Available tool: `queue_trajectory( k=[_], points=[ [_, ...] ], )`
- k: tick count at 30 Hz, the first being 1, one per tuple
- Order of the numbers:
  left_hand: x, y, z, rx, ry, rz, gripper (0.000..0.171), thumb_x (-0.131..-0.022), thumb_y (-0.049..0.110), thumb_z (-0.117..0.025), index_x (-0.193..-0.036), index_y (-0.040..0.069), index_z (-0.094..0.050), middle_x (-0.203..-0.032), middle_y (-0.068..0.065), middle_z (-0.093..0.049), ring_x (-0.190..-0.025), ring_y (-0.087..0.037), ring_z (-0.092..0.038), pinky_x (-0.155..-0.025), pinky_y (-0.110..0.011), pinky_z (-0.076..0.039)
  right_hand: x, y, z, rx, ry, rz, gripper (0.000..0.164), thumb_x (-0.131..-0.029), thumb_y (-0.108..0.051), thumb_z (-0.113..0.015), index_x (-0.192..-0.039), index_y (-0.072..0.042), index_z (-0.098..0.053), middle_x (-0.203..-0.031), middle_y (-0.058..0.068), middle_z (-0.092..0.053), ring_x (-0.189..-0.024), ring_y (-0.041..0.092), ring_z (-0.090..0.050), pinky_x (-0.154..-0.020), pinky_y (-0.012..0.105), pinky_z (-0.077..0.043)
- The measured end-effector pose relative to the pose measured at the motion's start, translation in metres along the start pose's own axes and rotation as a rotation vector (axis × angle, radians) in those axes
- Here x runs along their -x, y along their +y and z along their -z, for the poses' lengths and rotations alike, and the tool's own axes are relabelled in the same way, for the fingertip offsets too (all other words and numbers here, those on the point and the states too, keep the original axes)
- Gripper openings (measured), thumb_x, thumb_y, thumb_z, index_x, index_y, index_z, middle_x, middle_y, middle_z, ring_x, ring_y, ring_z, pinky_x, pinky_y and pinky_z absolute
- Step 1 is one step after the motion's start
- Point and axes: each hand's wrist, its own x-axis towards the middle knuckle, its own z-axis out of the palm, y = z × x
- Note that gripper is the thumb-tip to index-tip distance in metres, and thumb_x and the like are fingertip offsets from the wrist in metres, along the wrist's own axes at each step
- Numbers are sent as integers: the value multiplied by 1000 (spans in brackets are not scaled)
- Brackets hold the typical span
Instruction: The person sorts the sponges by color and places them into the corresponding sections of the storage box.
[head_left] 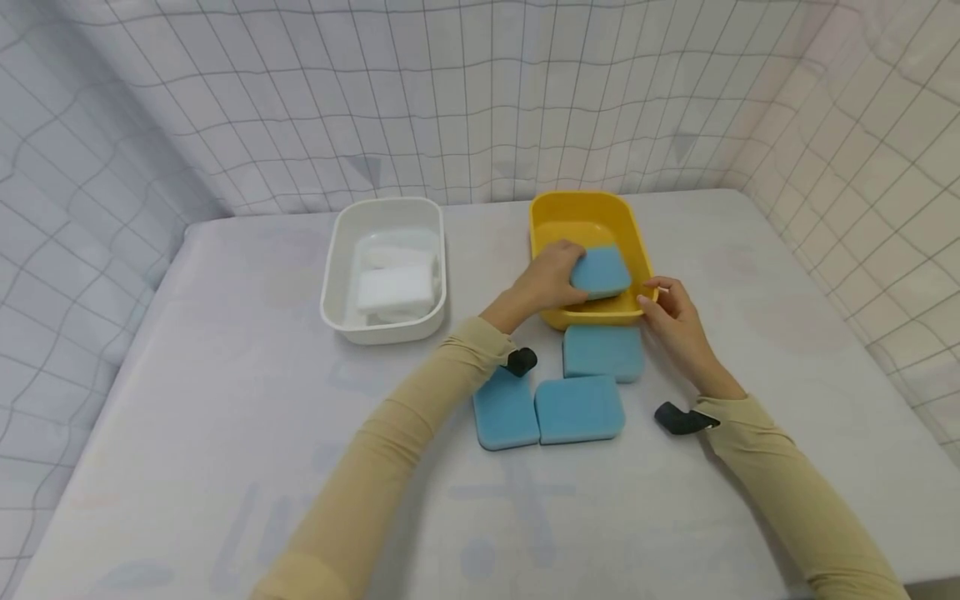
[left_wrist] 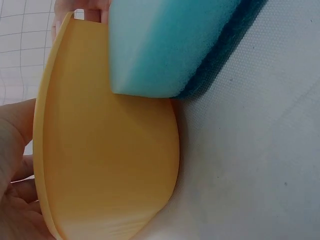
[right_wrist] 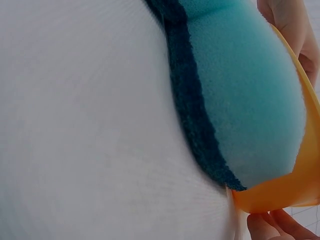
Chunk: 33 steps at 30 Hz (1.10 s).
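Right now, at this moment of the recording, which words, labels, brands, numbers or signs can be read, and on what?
None can be read: no lettering shows on the blue sponges, yellow container or white container.
Faint bluish marks on the white tabletop: too blurred to tell whether they are writing.

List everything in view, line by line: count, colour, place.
Yellow tub: one, yellow, table's far side
White tub: one, white, left of it
White blocks: at least two, white, inside white tub
Held sponge: one, blue, in yellow tub
Loose sponges: three, blue, before yellow tub
Table: one, whitish, beneath
Backdrop: white, dark grid, behind
Black wrist pieces: two, black, by cuffs
Sleeves: two, tan, forearms
Left hand: one, gripping held sponge
Right hand: one, at yellow rim
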Motion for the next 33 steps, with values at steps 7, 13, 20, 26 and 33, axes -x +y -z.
queue_trajectory(
  k=[7,13,20,26,33],
  points=[
    [0,2,-2,-92,-37,11,61,-87,27,-64,-137,5,-40,-138,-13,-45,-123,-24,-45,-104,-30,-40,1,0,-3,12,-5,3,28,-97,-24,-49,-123,-15,-41,-116,9,-48,-91,1,-49,-77,8,-43],
    [5,5,2,-46,-33,22,58,-87,23,-64,-138,7,-40,-140,-12,-43,-126,-24,-43,-105,-30,-40,0,-1,-3,9,-13,11,29,-98,-24,-48,-124,-14,-40,-123,16,-45,-94,3,-49,-78,7,-43],
    [10,8,11,13,-7,-20,55,-88,21,-63,-136,7,-41,-140,-11,-44,-127,-24,-43,-106,-31,-38,-1,-1,-1,26,-18,17,34,-98,-26,-47,-126,-9,-38,-122,15,-45,-94,4,-49,-78,7,-43],
    [14,10,18,31,15,-29,52,-87,21,-64,-133,6,-45,-138,-10,-46,-126,-22,-44,-107,-30,-38,-2,1,1,4,-18,24,34,-98,-26,-48,-126,-9,-38,-118,13,-46,-95,6,-49,-79,7,-44],
    [27,7,24,96,49,-55,53,-85,20,-66,-132,6,-46,-139,-9,-45,-127,-21,-43,-108,-30,-37,0,3,1,-18,-16,8,29,-97,-27,-50,-122,-16,-41,-117,12,-45,-96,9,-48,-80,6,-44]
  ],
)
